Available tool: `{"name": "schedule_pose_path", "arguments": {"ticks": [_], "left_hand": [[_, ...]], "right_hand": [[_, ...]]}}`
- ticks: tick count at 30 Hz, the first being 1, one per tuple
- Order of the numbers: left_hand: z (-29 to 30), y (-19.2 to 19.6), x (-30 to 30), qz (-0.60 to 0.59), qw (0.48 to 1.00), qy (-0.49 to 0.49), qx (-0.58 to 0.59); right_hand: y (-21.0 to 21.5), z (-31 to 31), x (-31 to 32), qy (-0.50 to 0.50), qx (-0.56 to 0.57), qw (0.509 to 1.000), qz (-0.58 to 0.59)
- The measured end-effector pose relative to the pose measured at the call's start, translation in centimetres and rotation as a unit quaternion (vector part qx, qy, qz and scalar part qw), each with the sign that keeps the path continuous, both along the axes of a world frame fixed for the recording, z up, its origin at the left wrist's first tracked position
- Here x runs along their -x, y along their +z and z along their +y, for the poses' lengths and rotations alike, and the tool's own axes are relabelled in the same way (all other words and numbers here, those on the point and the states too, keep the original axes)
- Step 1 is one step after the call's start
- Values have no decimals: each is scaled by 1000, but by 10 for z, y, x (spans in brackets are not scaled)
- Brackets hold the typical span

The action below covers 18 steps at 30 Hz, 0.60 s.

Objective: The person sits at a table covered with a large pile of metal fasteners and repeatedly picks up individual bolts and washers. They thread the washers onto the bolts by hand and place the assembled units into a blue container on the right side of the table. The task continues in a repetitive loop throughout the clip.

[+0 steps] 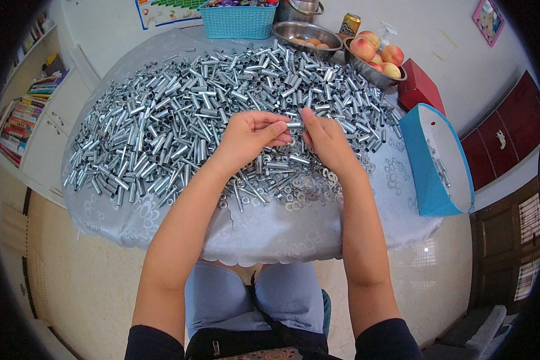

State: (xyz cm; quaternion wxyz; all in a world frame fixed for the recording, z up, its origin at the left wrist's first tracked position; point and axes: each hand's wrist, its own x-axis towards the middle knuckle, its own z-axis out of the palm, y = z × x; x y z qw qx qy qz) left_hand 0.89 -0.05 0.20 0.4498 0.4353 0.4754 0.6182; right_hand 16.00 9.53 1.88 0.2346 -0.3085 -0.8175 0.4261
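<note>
Grey cloth-covered table (270,231) w/ metal tubes (156,123) heaped across it. Your L hand (249,137) & R hand (328,141) pinch one short tube (294,125) btwn fingertips, over the heap, washers (309,193) nearer you.

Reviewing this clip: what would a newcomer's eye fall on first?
First, the huge heap of shiny metal tubes spread across the cloth-covered table. Over its near side, the left hand pinches a small metal piece, the right hand at its other end. Peaches in a metal bowl stand out at back right.

A head-worn fisheye (black at the rim) looks down and forward onto the nearby table (276,237).
</note>
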Motion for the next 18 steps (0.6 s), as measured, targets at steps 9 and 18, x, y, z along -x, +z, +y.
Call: {"name": "schedule_pose_path", "arguments": {"ticks": [9,18], "left_hand": [[1,-3,0,10,999,-3,33],[0,-2,-2,9,999,4,40]], "right_hand": [[-9,5,1,7,0,1000,25],[-4,2,3,7,41,999,0]]}}
